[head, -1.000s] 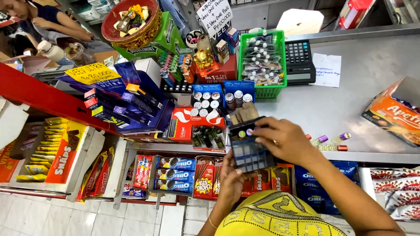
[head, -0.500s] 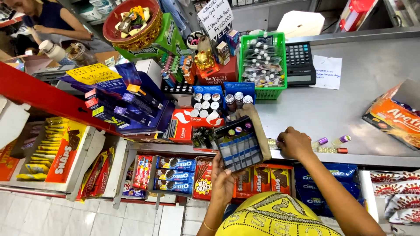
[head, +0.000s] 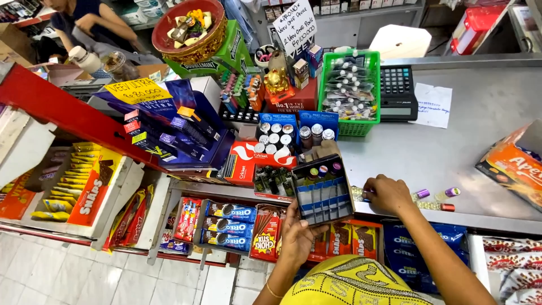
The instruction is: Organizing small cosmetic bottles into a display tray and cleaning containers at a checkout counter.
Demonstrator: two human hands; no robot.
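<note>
The left hand (head: 296,237) grips the lower edge of a blue divided display box (head: 323,189) from below, holding it tilted up in front of the grey metal surface (head: 446,152). A few small round-capped bottles (head: 323,170) sit in the box's top row; the other compartments show only blue dividers. The right hand (head: 387,194) rests knuckles-up on the near edge of the surface, fingers curled over small items there; whether it actually pinches one cannot be told. Just to its right lie a purple-capped bottle (head: 421,194), another purple-capped bottle (head: 451,192) and a red-capped one (head: 446,207). Behind the box stand a red lighter display (head: 248,161) and a green basket (head: 350,85); a calculator (head: 397,92) lies farther back.
</note>
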